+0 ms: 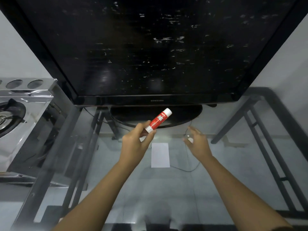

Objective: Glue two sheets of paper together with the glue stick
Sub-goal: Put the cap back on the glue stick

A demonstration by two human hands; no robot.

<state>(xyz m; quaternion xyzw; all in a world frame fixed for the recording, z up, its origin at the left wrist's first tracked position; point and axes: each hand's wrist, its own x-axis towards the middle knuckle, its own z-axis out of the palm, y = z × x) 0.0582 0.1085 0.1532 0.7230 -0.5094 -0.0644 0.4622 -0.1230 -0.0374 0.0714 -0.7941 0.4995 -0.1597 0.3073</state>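
Forearms stretch out over the glass table (233,164), and the left hand (135,144) pinches the capped glue stick (158,120) by its base, tilted up toward the television (150,47). Right hand (196,142) hovers spread and empty beside it. Paper (160,155) lies flat below, possibly two stacked sheets; hard to say. No glue looks applied, so uncapping, spreading and pressing all remain

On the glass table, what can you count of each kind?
Glue stick: 1, held in the left hand
Sheet of paper: 1 visible; a second cannot be told apart
Television: 1
Hands: 2, the right hand open and empty
Total: 5
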